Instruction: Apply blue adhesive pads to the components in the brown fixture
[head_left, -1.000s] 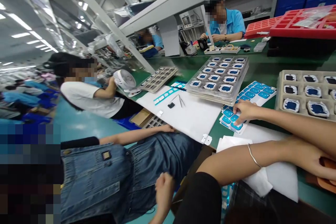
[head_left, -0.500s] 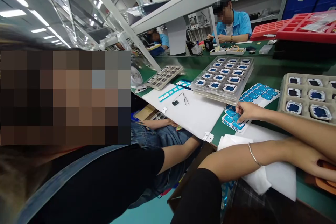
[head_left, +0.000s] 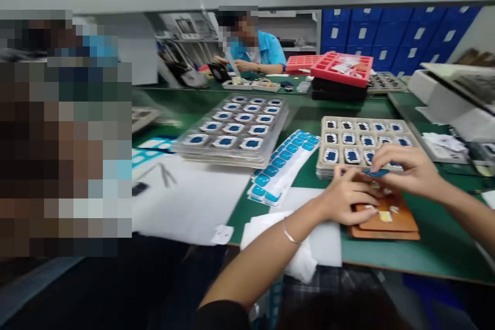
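Note:
A small blue sticker is pinched between the thumb and fingers of my right hand, above an orange block. My left hand, a bangle on its wrist, grips the block's left side with bent fingers. Small white pieces and a yellow patch lie on the block's top; the part under my fingers is partly hidden. Sheets of blue stickers lie to the left of my hands. Just behind the block is a beige tray of white-framed parts with dark blue centres.
A clear stacked tray of similar parts stands left of centre. White mats and a crumpled white cloth lie in front. A co-worker sits close at left; another person works across the bench. Red trays stand at the back.
My right hand has moved from the sticker sheets to the orange block, a blue sticker in its fingers. My left hand stays at the block. The view has turned right.

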